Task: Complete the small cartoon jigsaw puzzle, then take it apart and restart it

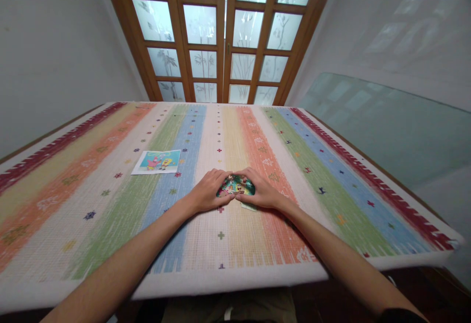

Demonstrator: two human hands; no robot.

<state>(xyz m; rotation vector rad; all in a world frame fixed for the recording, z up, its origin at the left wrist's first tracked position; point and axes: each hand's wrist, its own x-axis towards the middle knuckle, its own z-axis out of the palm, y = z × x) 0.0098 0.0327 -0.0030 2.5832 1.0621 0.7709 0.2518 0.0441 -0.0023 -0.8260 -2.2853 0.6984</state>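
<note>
Mid-frame on the counter (331, 166), your left hand (208, 190) and right hand (259, 190) cup the puzzle (235, 185), fingers curled round its edges. Press evenly inward so pieces don't buckle; the picture card (157, 161) sits left for checking.

Both bare forearms enter from the lower corners of the frame and converge at centre. The left hand (208, 190) and right hand (262, 190) lie palm-down, fingers curved inward, fingertips nearly meeting, thumbs toward the lower edge.
</note>
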